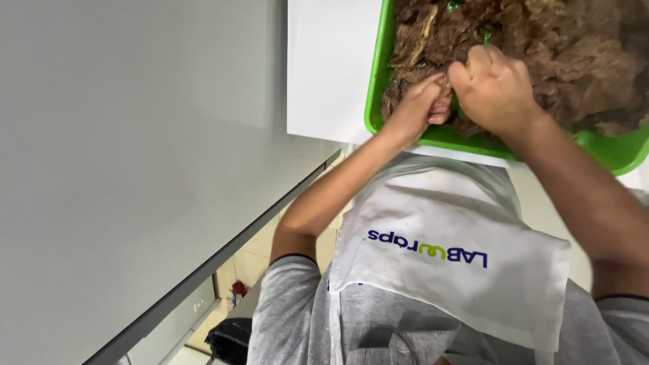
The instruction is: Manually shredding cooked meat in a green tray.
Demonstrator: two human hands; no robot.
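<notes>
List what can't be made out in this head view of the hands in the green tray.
- Green tray: its top and right parts are cut off by the frame edges.
- Brown shredded pieces: too blurred to tell what they are.
- Left hand and right hand: fingertips buried in the pieces, so any grip is hidden.
- White apron: covers the tray's front support.

My left hand (420, 101) and right hand (492, 86) sit knuckle to knuckle, fingers curled down and pinched shut; both forearms are bare and stretched forward, elbows bent
</notes>
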